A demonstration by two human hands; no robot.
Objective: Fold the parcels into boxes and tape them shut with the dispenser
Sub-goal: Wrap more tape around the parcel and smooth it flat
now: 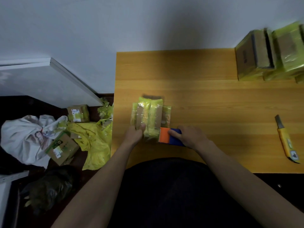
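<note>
A plain pale grey wall (82, 30) backs the whole scene. Against it stands the orange-brown wood-grain bench top (205, 99), whose left edge borders a dark floor (14, 106).

On that floor lie a crumpled white plastic sack (21, 137), a bright yellow plastic bag (97, 150), two taped brown cardboard cartons (62, 148) (78, 113), and a white flat panel (49, 79) leaning at the wall.

At the bench's far right corner sits a blurred stack of brown cardboard boxes wrapped in yellow-green tape (271, 55).

Near the left edge, toward the front, lies the flat brown cardboard parcel banded with yellow-green tape (150, 116). The left hand (135, 133) grips its near end, thumb on top.

Just beside it on the right, touching its near corner, is the blue-and-orange tape dispenser (169, 136); the right hand (189, 135) is curled round the blue body, and the orange toothed end meets the parcel.

Near the right edge, well apart, lies a yellow-handled utility knife (285, 139), blade extended toward the wall.
</note>
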